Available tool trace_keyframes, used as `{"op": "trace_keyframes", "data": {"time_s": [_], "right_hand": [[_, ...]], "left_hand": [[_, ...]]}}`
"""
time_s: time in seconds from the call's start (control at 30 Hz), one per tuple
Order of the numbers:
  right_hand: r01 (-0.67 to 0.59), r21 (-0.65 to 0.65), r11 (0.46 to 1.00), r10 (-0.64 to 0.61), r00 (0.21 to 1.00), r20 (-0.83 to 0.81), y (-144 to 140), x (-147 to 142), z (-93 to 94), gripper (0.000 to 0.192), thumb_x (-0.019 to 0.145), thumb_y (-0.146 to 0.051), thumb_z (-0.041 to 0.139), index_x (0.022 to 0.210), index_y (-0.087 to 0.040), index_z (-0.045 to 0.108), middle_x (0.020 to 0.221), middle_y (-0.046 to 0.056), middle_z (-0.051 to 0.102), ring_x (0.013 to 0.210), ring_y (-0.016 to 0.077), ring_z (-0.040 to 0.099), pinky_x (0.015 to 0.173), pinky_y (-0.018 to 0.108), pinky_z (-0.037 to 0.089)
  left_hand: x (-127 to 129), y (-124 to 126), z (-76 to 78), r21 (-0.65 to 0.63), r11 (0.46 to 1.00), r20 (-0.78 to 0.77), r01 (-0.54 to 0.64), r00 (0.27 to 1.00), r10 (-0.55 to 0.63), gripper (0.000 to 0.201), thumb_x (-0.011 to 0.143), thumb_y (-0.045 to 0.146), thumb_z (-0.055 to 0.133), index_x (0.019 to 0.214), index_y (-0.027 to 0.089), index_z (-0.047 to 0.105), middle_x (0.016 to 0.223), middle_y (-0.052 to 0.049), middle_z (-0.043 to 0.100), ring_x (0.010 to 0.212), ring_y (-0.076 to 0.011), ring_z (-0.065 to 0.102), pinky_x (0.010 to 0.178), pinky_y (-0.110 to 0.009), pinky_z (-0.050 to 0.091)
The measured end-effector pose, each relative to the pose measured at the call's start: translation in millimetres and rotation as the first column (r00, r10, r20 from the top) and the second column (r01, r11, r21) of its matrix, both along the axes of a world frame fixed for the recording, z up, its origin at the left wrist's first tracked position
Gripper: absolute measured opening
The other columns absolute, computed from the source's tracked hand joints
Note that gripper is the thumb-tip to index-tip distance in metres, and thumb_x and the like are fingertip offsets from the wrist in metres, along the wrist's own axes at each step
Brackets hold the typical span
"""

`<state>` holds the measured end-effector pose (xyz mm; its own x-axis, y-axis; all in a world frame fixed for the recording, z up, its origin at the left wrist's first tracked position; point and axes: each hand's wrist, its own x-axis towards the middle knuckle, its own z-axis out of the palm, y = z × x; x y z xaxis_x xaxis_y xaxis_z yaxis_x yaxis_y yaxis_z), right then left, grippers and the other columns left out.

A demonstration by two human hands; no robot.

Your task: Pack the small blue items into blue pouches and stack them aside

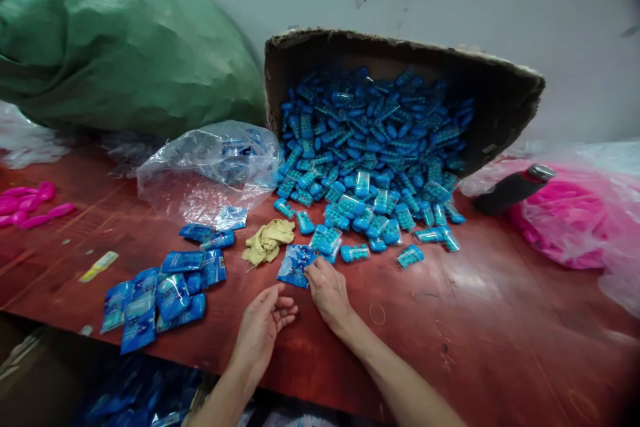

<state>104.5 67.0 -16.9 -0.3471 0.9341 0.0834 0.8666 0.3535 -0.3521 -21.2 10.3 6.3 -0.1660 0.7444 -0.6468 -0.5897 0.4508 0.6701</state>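
Note:
My right hand (327,290) pinches the right edge of a flat blue printed packet (296,265) on the red table. To its lower left is my left hand (267,321), palm turned inward, fingers loosely bent and apart, with nothing in it. Just beyond the packet lies a heap of small blue containers with turquoise beads (367,147), spilling from a cardboard box (500,110) tipped on its side. A crumpled yellow cloth (269,241) rests left of the packet. Farther left are several filled blue packets (143,307), overlapping in a loose pile.
Behind on the left bulges a big green sack (135,53). A transparent plastic bag (205,170) lies before it. At the right, a black bottle (515,188) leans by pink items in plastic (565,220). Pink pieces (30,205) lie far left. Blue packets (135,387) show below the table edge.

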Motion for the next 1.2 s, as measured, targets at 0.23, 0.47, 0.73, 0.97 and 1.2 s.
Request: {"op": "trace_keyframes", "data": {"time_s": [0.23, 0.47, 0.73, 0.97, 1.2], "right_hand": [[0.005, -0.018, 1.000, -0.005, 1.000, -0.016, -1.4, 1.6, 5.7, 0.008, 0.082, -0.028, 0.052, 0.087, -0.022, 0.055, 0.087, 0.003, 0.057, 0.083, 0.0178, 0.054, 0.058, 0.024, 0.038], [-0.023, -0.003, 1.000, 0.023, 0.998, -0.065, -2.8, 2.1, 5.3, 0.015, 0.085, -0.019, 0.044, 0.076, -0.021, 0.055, 0.078, 0.002, 0.056, 0.074, 0.0151, 0.054, 0.059, 0.022, 0.036], [-0.023, -0.067, 0.997, -0.012, 0.878, -0.478, -36.9, 11.1, 25.0, 0.013, 0.082, -0.022, 0.048, 0.086, -0.022, 0.060, 0.084, 0.004, 0.053, 0.077, 0.0160, 0.050, 0.067, 0.024, 0.039], [-0.175, -0.575, 0.799, -0.486, 0.374, -0.790, -26.2, 1.1, 8.5, 0.025, 0.073, -0.036, 0.054, 0.060, -0.016, 0.047, 0.049, -0.007, 0.039, 0.043, 0.0066, 0.035, 0.043, 0.018, 0.027], [-0.145, -0.560, 0.816, -0.527, 0.215, -0.822, -31.1, -10.9, -9.9, 0.037, 0.071, -0.057, 0.049, 0.071, -0.020, 0.046, 0.057, -0.004, 0.047, 0.044, 0.0102, 0.045, 0.041, 0.021, 0.036]], "left_hand": [[0.7, 0.7, 0.5, 0.084, 0.996, -0.110, 0.020, 0.994, -0.011, 0.027, 0.065, 0.030, 0.064, 0.083, 0.015, 0.052, 0.060, 0.002, 0.060, 0.043, -0.0082, 0.053, 0.042, -0.019, 0.039], [3.0, -0.1, 0.4, 0.064, 0.998, -0.177, 0.001, 0.984, 0.011, 0.034, 0.063, 0.034, 0.065, 0.087, 0.014, 0.051, 0.065, 0.001, 0.057, 0.042, -0.0063, 0.050, 0.039, -0.018, 0.035], [10.4, 3.1, -5.7, 0.065, 0.990, -0.263, 0.129, 0.959, -0.108, 0.030, 0.057, 0.037, 0.069, 0.070, 0.011, 0.060, 0.048, 0.003, 0.052, 0.040, -0.0071, 0.044, 0.037, -0.019, 0.030], [20.1, 11.1, -20.6, 0.080, 0.996, -0.302, 0.038, 0.953, -0.012, 0.030, 0.046, 0.037, 0.074, 0.055, 0.011, 0.061, 0.042, 0.001, 0.054, 0.039, -0.0102, 0.045, 0.038, -0.022, 0.032], [38.0, 16.7, -13.6, 0.107, 0.994, -0.141, -0.022, 0.989, 0.037, 0.028, 0.045, 0.034, 0.076, 0.052, 0.014, 0.057, 0.039, 0.004, 0.050, 0.037, -0.0106, 0.044, 0.039, -0.024, 0.034]]}}
